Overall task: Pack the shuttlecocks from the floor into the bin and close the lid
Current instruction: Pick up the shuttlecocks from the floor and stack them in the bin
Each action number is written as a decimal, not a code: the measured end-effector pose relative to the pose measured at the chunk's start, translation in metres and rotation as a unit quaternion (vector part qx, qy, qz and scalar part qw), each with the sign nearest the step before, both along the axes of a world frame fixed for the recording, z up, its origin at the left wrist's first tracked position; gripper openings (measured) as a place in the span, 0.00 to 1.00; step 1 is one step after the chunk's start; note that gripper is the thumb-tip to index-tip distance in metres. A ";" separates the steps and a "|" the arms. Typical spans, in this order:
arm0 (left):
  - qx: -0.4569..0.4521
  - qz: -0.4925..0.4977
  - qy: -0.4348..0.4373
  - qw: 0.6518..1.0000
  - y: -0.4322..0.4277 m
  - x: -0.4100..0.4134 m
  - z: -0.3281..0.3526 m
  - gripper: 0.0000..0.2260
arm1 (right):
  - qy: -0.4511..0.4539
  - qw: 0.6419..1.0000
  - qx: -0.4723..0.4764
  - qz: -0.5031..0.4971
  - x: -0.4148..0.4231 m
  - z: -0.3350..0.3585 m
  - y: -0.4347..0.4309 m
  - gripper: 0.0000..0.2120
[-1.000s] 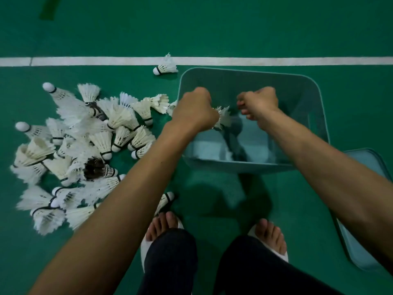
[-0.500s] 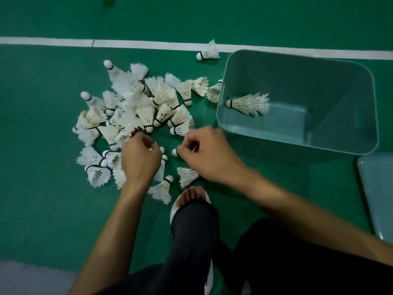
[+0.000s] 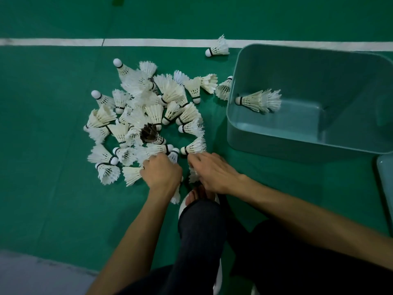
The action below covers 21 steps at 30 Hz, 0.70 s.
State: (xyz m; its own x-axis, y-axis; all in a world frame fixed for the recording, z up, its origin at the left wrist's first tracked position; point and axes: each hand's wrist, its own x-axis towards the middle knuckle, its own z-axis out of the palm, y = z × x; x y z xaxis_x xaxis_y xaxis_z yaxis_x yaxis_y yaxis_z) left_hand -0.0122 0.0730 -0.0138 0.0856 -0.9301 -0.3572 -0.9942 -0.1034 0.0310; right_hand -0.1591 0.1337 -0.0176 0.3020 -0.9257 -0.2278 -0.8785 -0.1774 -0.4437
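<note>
The job is barely started: one nested stack [image 3: 259,101] lies in the bin [image 3: 297,145] well right of the grips, lid [image 3: 386,188] off beside it, while the floor pile [image 3: 148,111] waits just beyond the left grip [image 3: 162,174], curled with its hold hidden, and the right grip [image 3: 214,174], curled round a near shuttlecock [image 3: 193,176].

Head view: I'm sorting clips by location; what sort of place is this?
Probably a badminton court: green sports floor, a white painted line across it, and a pile of feather shuttlecocks.
</note>
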 end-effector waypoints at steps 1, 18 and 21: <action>-0.004 0.010 0.020 1.000 -0.005 0.000 0.005 0.15 | -0.010 1.000 0.006 -0.017 -0.003 0.000 0.002 0.28; 0.142 -0.298 0.072 0.941 -0.027 -0.028 0.001 0.21 | -0.223 0.894 -0.228 -0.314 -0.073 0.138 0.013 0.06; 0.084 -0.293 0.074 0.950 -0.022 -0.034 -0.010 0.23 | -0.341 0.820 -0.190 -0.418 -0.103 0.143 0.001 0.04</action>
